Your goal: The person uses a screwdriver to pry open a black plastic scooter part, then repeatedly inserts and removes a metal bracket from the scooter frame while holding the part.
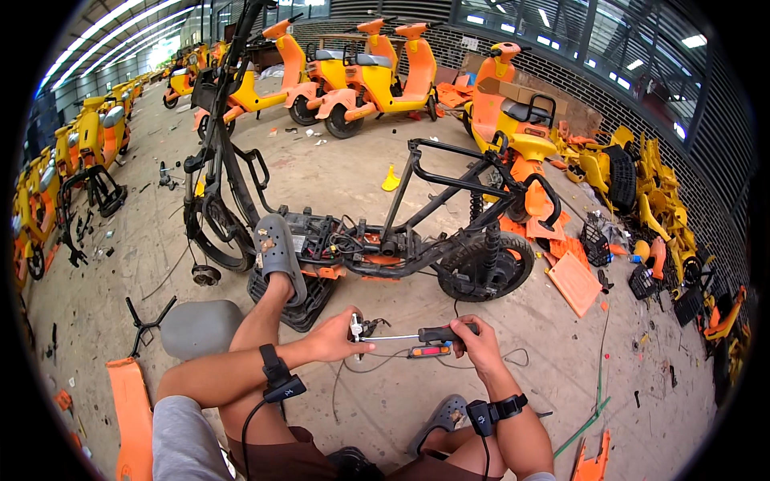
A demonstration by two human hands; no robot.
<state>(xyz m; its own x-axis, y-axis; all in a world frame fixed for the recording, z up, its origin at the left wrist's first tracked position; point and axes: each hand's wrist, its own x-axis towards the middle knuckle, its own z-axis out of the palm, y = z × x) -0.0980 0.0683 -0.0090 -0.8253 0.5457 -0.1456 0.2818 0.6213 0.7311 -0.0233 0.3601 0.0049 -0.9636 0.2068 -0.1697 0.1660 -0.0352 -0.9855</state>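
My left hand (pixel 330 337) is closed around a small silver and black metal part (pixel 356 329) with thin cables hanging near it. My right hand (pixel 479 345) grips the dark handle of a screwdriver (pixel 435 333). Its steel shaft points left, and the tip reaches the part; whether it sits in a screw I cannot make out. Just below the shaft is a small light unit (pixel 429 350) with a red and yellow lens, close to my right fingers. Beyond my hands stands a stripped black scooter frame (pixel 409 240), with my foot in a grey clog (pixel 279 256) on its footboard area.
A grey seat (pixel 200 329) and an orange panel (pixel 130 417) lie at my left. Orange and yellow scooters (pixel 385 84) stand at the back and far left. Heaped yellow panels (pixel 642 180) line the right wall. A flat orange panel (pixel 573 282) lies right of the rear wheel (pixel 497 268).
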